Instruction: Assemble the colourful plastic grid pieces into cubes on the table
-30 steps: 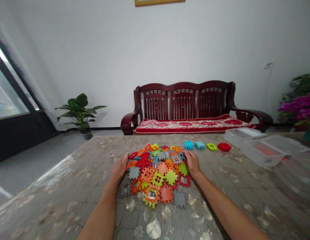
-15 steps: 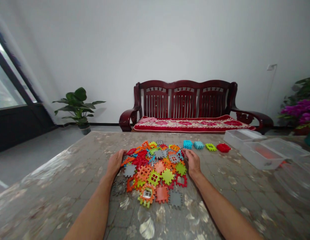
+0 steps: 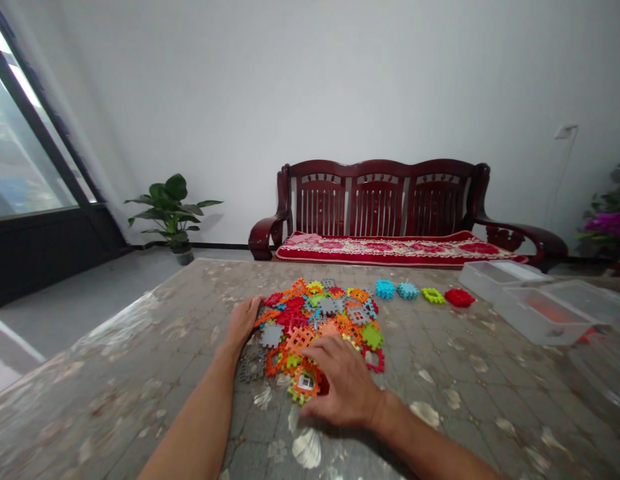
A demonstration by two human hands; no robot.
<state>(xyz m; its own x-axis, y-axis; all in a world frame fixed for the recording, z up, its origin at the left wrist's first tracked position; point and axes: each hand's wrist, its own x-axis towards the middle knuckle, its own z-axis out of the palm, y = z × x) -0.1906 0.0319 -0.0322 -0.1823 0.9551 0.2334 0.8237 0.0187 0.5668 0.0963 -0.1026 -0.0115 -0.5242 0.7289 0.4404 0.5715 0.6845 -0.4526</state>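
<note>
A heap of colourful plastic interlocking tiles with notched edges lies on the table in front of me. My left hand rests at the heap's left side, its fingers stretched out beside the red tiles and holding nothing. Over the heap's near edge, my right hand arches with thumb and fingers apart. Between them lies an orange tile with a window centre, on top of a yellow-green one. Several tiles beneath my right palm are hidden. A grey tile lies at the near left of the heap.
Beyond the heap stand a blue stack, a pale blue stack, a yellow-green stack and a red stack of tiles. Clear plastic boxes sit at the right. A wooden bench is behind the table.
My right hand has left the heap's right side and moved left and nearer to me, over the front tiles. My left hand stays by the left side. The view has turned slightly left.
</note>
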